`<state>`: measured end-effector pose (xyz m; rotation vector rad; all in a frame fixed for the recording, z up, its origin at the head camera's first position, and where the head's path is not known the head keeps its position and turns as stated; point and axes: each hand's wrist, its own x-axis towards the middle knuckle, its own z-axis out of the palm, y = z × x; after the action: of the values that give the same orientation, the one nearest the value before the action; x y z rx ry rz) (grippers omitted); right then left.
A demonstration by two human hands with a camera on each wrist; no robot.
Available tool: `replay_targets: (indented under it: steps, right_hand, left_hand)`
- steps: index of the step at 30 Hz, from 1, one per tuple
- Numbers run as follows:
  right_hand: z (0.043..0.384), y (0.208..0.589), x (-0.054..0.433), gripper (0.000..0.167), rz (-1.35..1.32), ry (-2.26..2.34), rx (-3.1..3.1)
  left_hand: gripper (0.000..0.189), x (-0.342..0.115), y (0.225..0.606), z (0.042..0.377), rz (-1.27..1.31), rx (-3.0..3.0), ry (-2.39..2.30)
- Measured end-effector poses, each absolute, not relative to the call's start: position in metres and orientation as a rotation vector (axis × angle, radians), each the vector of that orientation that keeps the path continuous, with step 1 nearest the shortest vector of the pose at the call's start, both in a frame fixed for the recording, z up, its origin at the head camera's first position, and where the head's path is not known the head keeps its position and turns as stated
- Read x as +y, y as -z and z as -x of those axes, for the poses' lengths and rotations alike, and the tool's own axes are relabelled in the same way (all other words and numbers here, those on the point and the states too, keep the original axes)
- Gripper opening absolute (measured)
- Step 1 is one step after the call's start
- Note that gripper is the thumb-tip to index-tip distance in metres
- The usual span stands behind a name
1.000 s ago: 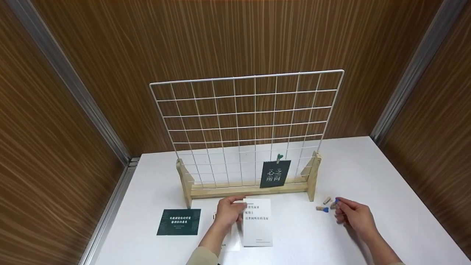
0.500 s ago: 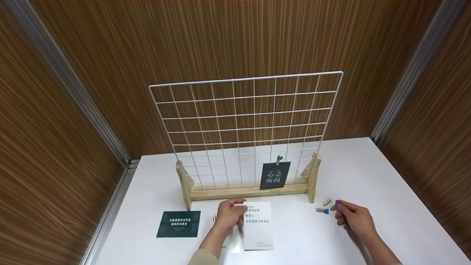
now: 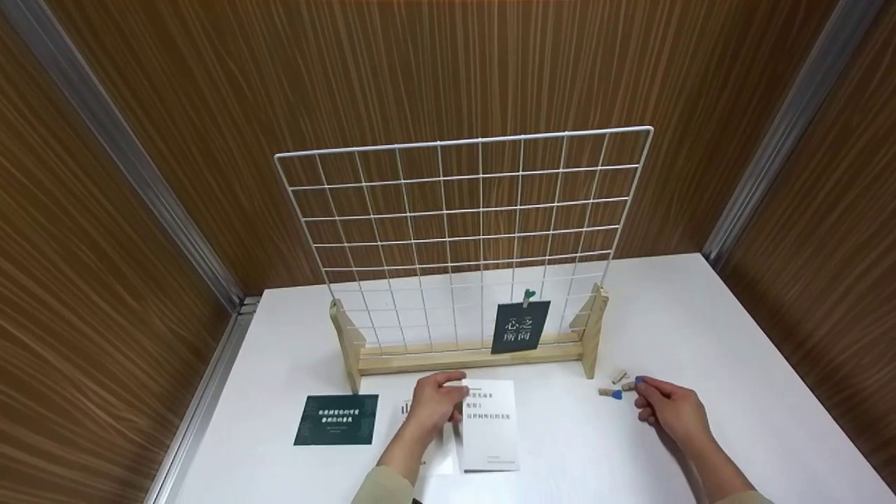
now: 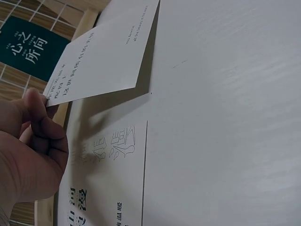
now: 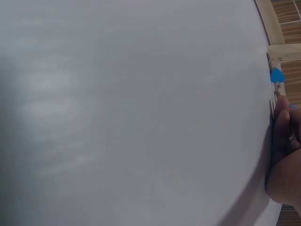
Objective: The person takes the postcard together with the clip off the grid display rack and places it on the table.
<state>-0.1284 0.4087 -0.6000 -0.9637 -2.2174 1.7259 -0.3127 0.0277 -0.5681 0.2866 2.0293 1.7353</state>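
Note:
My left hand (image 3: 435, 404) pinches a white printed card (image 3: 490, 437) by its upper left corner. In the left wrist view this card (image 4: 106, 59) is tilted, its near edge raised off the table. Under the left hand lies another pale card (image 4: 108, 174) with printed characters, partly covered. My right hand (image 3: 675, 414) pinches a small wooden clothespin (image 3: 628, 386) by its blue end, low over the table. Two more clothespins lie beside it, one with a blue heart (image 3: 616, 394) and one plain-looking clothespin (image 3: 619, 376). In the right wrist view the fingers mostly hide the held clothespin.
A white wire grid (image 3: 462, 210) stands on a wooden base (image 3: 469, 360) behind the hands. A dark green card (image 3: 519, 329) hangs on it from a green-heart clothespin (image 3: 528, 297). Another dark green card (image 3: 336, 420) lies at the left. Wood-patterned walls (image 3: 448, 70) enclose the white table.
The clothespin in my right hand has turned, its wooden end now pointing left. The left hand keeps its pinch on the white card, nearly still. The head view shifts slightly.

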Motion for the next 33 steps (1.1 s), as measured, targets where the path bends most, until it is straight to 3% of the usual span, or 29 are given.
replay_targets:
  steps: [33]
  right_hand:
    - [0.1268,0.5994,0.4102,0.048,0.911,-1.713,-2.273]
  left_hand:
    - [0.032,0.0326,0.568,0.3145,-0.328,2.026,-1.72]
